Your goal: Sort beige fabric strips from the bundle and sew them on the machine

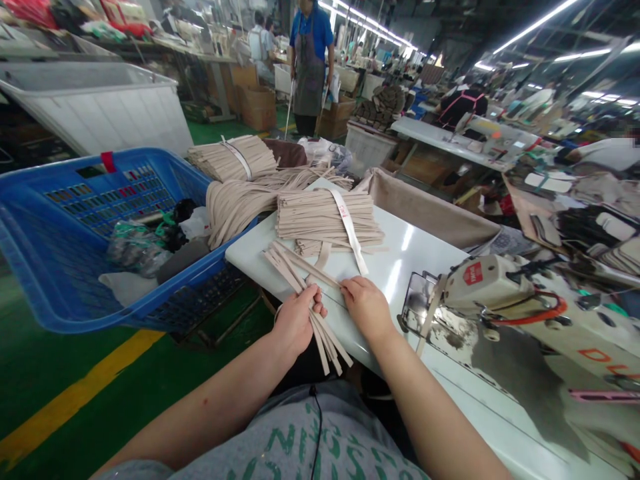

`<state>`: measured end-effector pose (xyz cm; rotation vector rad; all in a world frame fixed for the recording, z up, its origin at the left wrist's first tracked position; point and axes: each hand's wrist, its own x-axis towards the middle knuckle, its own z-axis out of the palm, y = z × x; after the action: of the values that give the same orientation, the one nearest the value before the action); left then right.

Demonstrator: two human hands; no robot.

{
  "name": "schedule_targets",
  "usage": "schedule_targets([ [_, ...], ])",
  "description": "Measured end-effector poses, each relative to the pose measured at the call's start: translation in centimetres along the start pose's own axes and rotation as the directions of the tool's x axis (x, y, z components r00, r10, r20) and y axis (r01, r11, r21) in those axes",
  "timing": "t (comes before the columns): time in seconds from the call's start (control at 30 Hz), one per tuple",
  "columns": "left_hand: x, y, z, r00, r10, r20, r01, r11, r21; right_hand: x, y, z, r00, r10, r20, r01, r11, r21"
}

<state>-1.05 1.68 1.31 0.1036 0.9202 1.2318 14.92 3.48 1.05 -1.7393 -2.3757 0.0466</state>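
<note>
My left hand [298, 319] is closed around a small bunch of flat beige strips [326, 341], whose ends stick out above and below the fist. Pinched in the fingers of my right hand [367, 307] is the near end of a single beige strip [320, 270]; its far end reaches back to the tops of the bunched ones. Just beyond both hands, a thick bundle of beige strips [315, 217] lies on the white sewing table [430, 250], with a white paper band [351, 230] across it.
To the right stands a sewing machine [510, 290], with a beige strip [431, 310] by its needle end. A blue basket [65, 313] holding bags is at left. More strips [240, 207] hang over its edge, near another tied bundle [233, 158]. A person in an apron [309, 73] stands ahead.
</note>
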Motion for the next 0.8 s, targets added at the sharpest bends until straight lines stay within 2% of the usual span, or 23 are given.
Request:
schedule_targets([
  [0.13, -0.2, 0.2, 0.2, 1.000, 0.000, 0.004, 0.000, 1.000, -0.010, -0.1, -0.5, -0.1, 0.998, -0.053, 0.030, 0.055, 0.997, -0.048],
  [0.4, 0.0, 0.1, -0.1, 1.000, -0.004, -0.004, 0.004, 1.000, -0.001, 0.5, -0.3, 0.4, 0.999, 0.038, 0.030, -0.039, 0.998, 0.044],
  [0.53, 0.3, 0.0, 0.0, 0.999, 0.026, -0.029, -0.025, 0.999, 0.035, 0.1, -0.7, 0.6, 0.997, 0.074, -0.030, -0.072, 0.995, 0.067],
  [0.6, 0.5, -0.1, -0.1, 0.998, 0.063, 0.016, -0.063, 0.997, 0.039, -0.5, -1.3, 0.4, 0.996, 0.048, -0.075, -0.040, 0.993, 0.107],
  [0.7, 0.7, -0.1, -0.2, 0.990, 0.114, 0.086, -0.117, 0.993, 0.033, -1.4, -2.1, -0.5, 0.994, -0.071, -0.089, 0.092, 0.963, 0.252],
  [0.8, 0.9, -0.1, -0.4, 0.990, 0.129, 0.055, -0.132, 0.990, 0.050, -1.3, -2.0, -1.3, 0.994, -0.076, -0.083, 0.102, 0.916, 0.387],
])
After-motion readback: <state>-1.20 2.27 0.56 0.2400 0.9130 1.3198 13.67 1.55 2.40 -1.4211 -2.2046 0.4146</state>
